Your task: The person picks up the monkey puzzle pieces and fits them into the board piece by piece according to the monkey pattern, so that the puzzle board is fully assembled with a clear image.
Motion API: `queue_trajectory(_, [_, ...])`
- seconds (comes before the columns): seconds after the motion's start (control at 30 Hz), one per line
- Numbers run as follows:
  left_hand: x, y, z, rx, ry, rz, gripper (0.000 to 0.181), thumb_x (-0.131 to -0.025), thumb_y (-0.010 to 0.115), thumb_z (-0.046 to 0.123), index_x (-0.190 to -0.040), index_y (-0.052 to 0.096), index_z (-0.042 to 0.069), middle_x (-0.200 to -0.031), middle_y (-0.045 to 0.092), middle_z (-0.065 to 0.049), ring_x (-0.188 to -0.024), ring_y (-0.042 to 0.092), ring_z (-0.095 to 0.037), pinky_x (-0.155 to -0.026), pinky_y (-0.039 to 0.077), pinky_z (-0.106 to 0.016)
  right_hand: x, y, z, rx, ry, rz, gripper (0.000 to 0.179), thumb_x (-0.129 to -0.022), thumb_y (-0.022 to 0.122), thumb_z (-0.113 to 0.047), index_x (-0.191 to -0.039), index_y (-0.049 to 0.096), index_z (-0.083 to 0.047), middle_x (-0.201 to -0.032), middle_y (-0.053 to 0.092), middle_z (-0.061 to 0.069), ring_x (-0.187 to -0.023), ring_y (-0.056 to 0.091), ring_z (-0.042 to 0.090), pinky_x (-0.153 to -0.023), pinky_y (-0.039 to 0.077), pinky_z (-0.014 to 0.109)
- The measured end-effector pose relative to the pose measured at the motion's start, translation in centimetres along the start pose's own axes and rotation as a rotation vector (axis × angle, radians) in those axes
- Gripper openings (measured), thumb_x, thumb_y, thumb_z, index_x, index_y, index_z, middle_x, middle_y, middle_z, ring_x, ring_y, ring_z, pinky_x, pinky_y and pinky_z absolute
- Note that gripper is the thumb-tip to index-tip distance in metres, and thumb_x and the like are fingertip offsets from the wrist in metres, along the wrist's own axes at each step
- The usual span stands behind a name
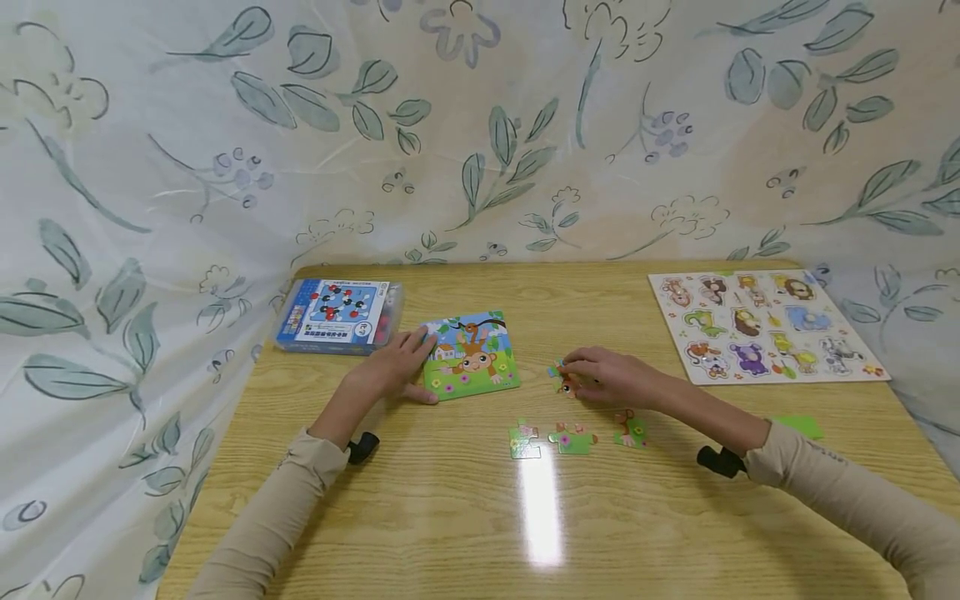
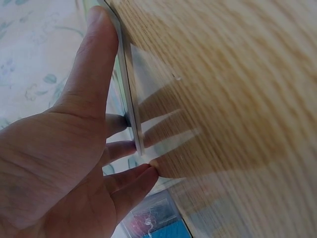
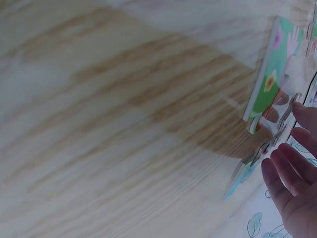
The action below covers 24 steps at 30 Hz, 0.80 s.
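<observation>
My left hand [image 1: 397, 364] rests at the left side of a square monkey picture board [image 1: 472, 360]. In the left wrist view the thumb [image 2: 91, 59] lies straight along that board while the fingertips touch its edge. To its right, my right hand [image 1: 618, 379] holds a jigsaw piece with a monkey's face [image 1: 567, 388] by its edges, between thumb and fingers. A bluish piece [image 1: 555, 368] sits against it, partly covered by the fingers. Nearer me lie a flowered corner piece [image 1: 522, 443], a pink-flower edge piece [image 1: 573, 442] and a green corner piece [image 1: 630, 432].
A clear plastic box with a molecule-model label [image 1: 337, 312] stands at the back left. On the right lies a white animal peg board [image 1: 765, 327]. A bright green flat piece [image 1: 798, 427] shows beside the right forearm. A patterned cloth [image 1: 480, 150] hangs behind the wooden table [image 1: 420, 517].
</observation>
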State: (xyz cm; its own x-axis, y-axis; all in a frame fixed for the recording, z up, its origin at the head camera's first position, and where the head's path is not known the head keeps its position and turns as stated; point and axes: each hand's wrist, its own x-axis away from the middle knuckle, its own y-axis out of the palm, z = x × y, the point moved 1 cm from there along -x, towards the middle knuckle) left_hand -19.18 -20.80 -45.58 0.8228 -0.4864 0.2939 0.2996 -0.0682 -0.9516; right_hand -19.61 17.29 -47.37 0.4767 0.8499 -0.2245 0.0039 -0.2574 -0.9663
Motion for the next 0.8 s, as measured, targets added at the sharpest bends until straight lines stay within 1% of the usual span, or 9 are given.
queue_trajectory(0.17, [-0.1,0.1,-0.1,-0.006,0.007,0.006,0.104,-0.085,0.061,0.062,-0.156,0.011,0.005,-0.163,0.008,-0.021,-0.147,0.018,-0.043,-0.114,0.031,-0.057,-0.2,0.1,-0.1,0.011,0.042,-0.045,0.028,-0.084,0.076,-0.015,-0.110,0.071,-0.005,-0.114,0.067,0.010,-0.102,0.065,0.024,-0.074,0.058,0.031])
queue_trajectory(0.33, [-0.1,0.3,-0.3,0.000,0.010,0.006,0.105,-0.084,0.061,0.062,-0.156,0.011,0.005,-0.163,0.007,-0.021,-0.147,0.018,-0.043,-0.114,0.031,-0.057,-0.4,0.3,0.1,0.026,0.036,-0.039,0.022,-0.084,0.075,-0.015,-0.105,0.072,-0.007,-0.112,0.068,0.010,-0.099,0.066,0.022,-0.070,0.058,0.027])
queue_trajectory(0.43, [-0.1,0.3,-0.3,0.005,0.012,0.002,0.105,-0.084,0.061,0.063,-0.156,0.011,0.005,-0.163,0.007,-0.021,-0.147,0.018,-0.043,-0.114,0.031,-0.058,-0.4,0.3,0.3,0.054,0.004,-0.029,0.022,-0.083,0.076,-0.014,-0.104,0.072,-0.008,-0.111,0.069,0.010,-0.096,0.067,0.022,-0.068,0.057,0.027])
queue_trajectory(0.6, [-0.1,0.2,-0.3,0.009,0.009,0.003,0.105,-0.084,0.062,0.062,-0.156,0.011,0.005,-0.163,0.007,-0.021,-0.147,0.017,-0.043,-0.114,0.030,-0.058,-0.7,0.0,0.5,0.115,-0.077,-0.003,0.023,-0.080,0.079,-0.015,-0.101,0.074,-0.007,-0.102,0.071,0.007,-0.088,0.067,0.019,-0.069,0.057,0.028])
queue_trajectory(0.8, [0.0,0.0,-0.2,0.007,0.008,0.000,0.105,-0.085,0.061,0.062,-0.156,0.010,0.005,-0.163,0.007,-0.021,-0.148,0.017,-0.043,-0.115,0.030,-0.058,-1.2,-0.3,0.4,0.155,-0.109,-0.015,0.020,-0.081,0.078,-0.019,-0.097,0.074,-0.008,-0.095,0.072,0.004,-0.085,0.067,0.017,-0.071,0.057,0.028])
